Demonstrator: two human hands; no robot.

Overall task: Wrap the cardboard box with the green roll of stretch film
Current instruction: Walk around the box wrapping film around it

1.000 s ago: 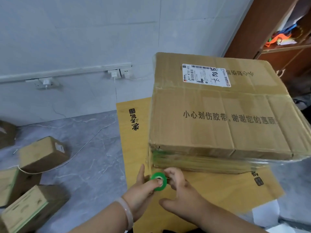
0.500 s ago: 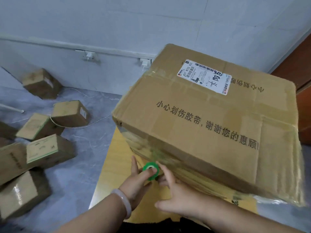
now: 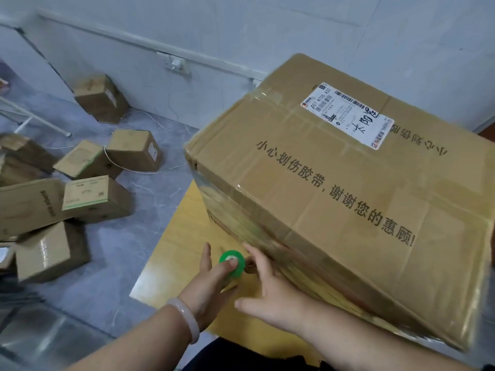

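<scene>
Item: large brown cardboard box point(image 3: 348, 210) with black printed characters and a white shipping label point(image 3: 348, 115), resting on a flat yellow-tan wooden board point(image 3: 174, 250) on the grey marbled floor point(image 3: 112, 263). Its long axis runs from the upper left corner toward the lower right of the view; the near long side face bears glossy layers of clear film along its lower part. Item: small green roll of stretch film point(image 3: 232, 264), held upright just beside the box's near lower edge, close to the left corner, its round end facing up at the camera and its core axis roughly vertical. Left hand point(image 3: 211, 287), pale bangle point(image 3: 187, 318) on the wrist, is closed around the roll with the thumb pressed onto the top opening. Right hand point(image 3: 270, 295) lies with fingers extended against the roll's right side and the box face; whether it actually grips the roll cannot be told. Background: several small brown cardboard cartons point(image 3: 88, 199) scattered on the floor at left, and a white wall socket point(image 3: 174, 64). Change from half a second ago: the view has swung so more of the left floor shows, the box corner sits further right, and both hands remain on the roll at the same corner.
</scene>
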